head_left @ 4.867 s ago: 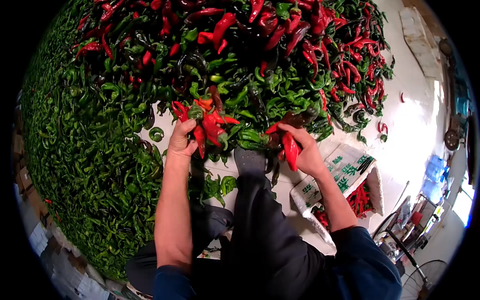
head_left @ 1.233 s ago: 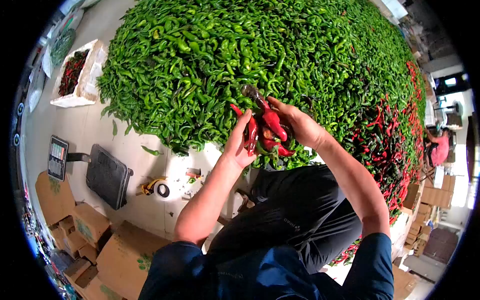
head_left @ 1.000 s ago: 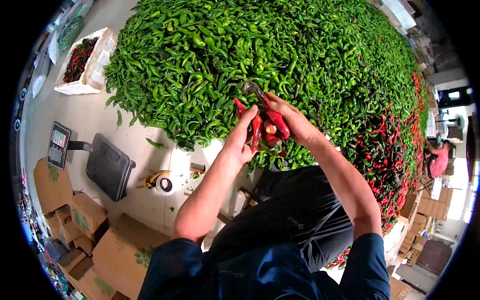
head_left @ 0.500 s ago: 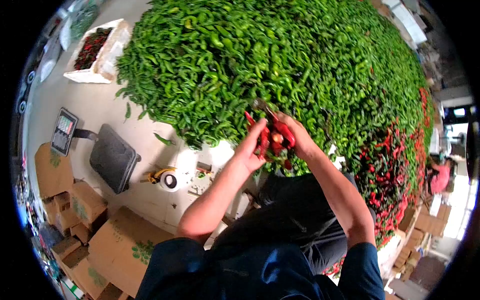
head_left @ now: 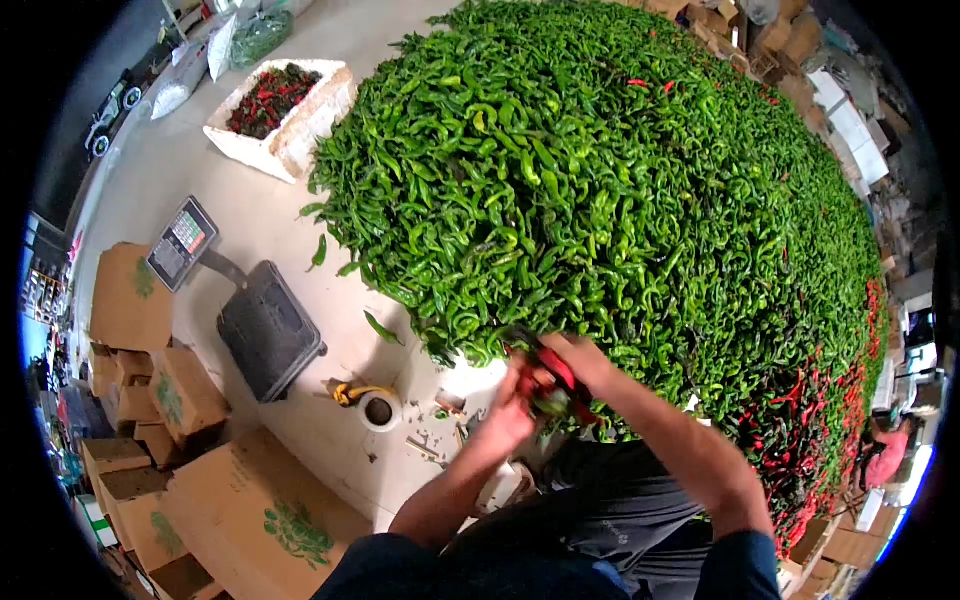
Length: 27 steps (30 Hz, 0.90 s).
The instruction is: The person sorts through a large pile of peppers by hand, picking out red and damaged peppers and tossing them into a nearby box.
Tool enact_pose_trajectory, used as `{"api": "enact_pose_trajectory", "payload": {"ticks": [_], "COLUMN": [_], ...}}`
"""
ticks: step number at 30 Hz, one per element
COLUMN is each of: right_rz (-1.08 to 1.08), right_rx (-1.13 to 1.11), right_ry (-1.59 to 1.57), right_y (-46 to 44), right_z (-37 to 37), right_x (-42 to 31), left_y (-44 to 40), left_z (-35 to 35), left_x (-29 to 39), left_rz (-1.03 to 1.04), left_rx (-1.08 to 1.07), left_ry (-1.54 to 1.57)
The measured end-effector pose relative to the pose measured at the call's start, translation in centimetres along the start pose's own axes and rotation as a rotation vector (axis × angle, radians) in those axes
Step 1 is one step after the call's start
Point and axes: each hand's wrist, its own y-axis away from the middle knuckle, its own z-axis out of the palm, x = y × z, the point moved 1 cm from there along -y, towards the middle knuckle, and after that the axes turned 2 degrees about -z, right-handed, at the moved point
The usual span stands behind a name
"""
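Two bare hands meet low over the near edge of the heap, the left hand (head_left: 508, 418) and the right hand (head_left: 583, 362) both closed around one bunch of peppers (head_left: 556, 388), red ones mixed with darker ones. The bunch is blurred, so I can't count it; it is more than one, held between the hands above the person's dark trousers (head_left: 620, 525). A small pale mark on the trousers is too blurred to read.

Just beyond spreads one great heap of green peppers (head_left: 560, 200), far past counting, with one broad patch of red and dark peppers (head_left: 800, 440) at its right side. At least two green peppers (head_left: 379, 327) lie loose on the pale floor (head_left: 350, 450).

Further left I see one white roll (head_left: 380, 427), one yellow-handled thing (head_left: 357, 392) touching it, and one scale (head_left: 270, 330), its keypad lettering too small to make out. Past that stands one white foam box (head_left: 300, 130) of red and dark peppers. Several cardboard boxes (head_left: 230, 500) crowd the lower left, at least four green leaf prints among them. One other person (head_left: 885, 460), in pink, is at the far right.
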Motion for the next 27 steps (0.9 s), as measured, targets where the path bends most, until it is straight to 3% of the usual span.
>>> {"api": "enact_pose_trajectory", "payload": {"ticks": [1,2,3,4,5,6,7,8,9,10,12,13,15,17,18,19,20,21,22,23,25,27], "right_rz": [-0.079,-0.202,-0.257,-0.492,-0.602,-0.859,-1.121,-1.29,-1.386,-1.511,-1.501,-1.52,-1.286,-0.813,-0.489,-0.325,0.067,0.12,0.23,0.342,0.554,0.619], "right_rx": [-0.044,-0.131,-0.019,0.144,0.16,0.489,0.615,0.636,0.609,0.526,0.478,0.425,0.363,0.418,0.525,0.614,0.664,0.721,0.727,0.743,0.795,0.823], "right_ry": [0.206,0.437,0.528,0.559,0.599,0.61,0.593,0.556,0.525,0.604,0.796,0.742,1.112,1.203,0.967,0.973,1.072,1.052,0.894,0.737,0.492,0.45], "right_y": [-1.2,-3.8,-4.2,-5.4,-4.2,-1.9,1.9,4.9,7.8,11.0,17.7,19.2,21.6,21.4,21.4,23.0,26.3,29.6,33.7,37.8,45.1,47.3], "right_z": [1.9,3.7,6.7,8.9,9.5,10.1,9.4,8.6,7.6,6.0,2.8,1.2,-4.1,-11.9,-17.4,-22.5,-25.0,-30.5,-32.3,-33.9,-34.6,-29.8], "right_x": [-6.1,-12.1,-19.6,-26.6,-34.0,-38.7,-42.5,-45.1,-46.2,-45.1,-38.7,-34.4,-25.6,-14.6,-6.8,-0.2,3.7,13.1,19.2,25.0,34.2,38.5], "left_y": [-0.5,-2.5,-2.2,-1.9,-0.8,-1.7,-1.1,-1.1,-2.1,-1.0,-0.8,-1.5,-3.2,-4.6,-4.6,-4.1,-3.1,-1.8,0.5,3.2,4.5,4.8], "left_z": [1.6,2.1,7.5,13.5,21.0,24.6,29.3,32.3,31.1,32.1,30.0,26.6,16.0,5.2,-0.6,-6.2,-11.9,-17.0,-17.2,-17.1,-18.9,-17.3], "left_x": [3.3,9.1,15.0,20.3,25.1,31.6,35.5,39.4,46.0,48.5,48.9,48.8,48.0,45.0,41.0,35.9,30.3,24.8,19.1,13.8,6.3,2.2], "left_rz": [0.193,0.231,0.439,0.691,0.573,0.706,0.783,0.851,0.798,0.703,0.709,0.706,0.54,0.386,0.306,0.222,0.132,0.034,-0.075,-0.179,-0.37,-0.328], "left_rx": [0.12,0.123,0.031,-0.19,-0.069,0.065,0.044,0.086,-0.018,-0.03,0.056,0.111,0.264,0.402,0.465,0.519,0.543,0.559,0.54,0.829,0.867,0.882], "left_ry": [-0.024,0.108,-0.057,-0.399,-0.377,-0.444,-0.423,-0.391,-0.531,-0.694,-0.68,-0.669,-0.639,-0.597,-0.595,-0.611,-0.634,-0.649,-0.656,-0.702,-0.644,-0.802]}}
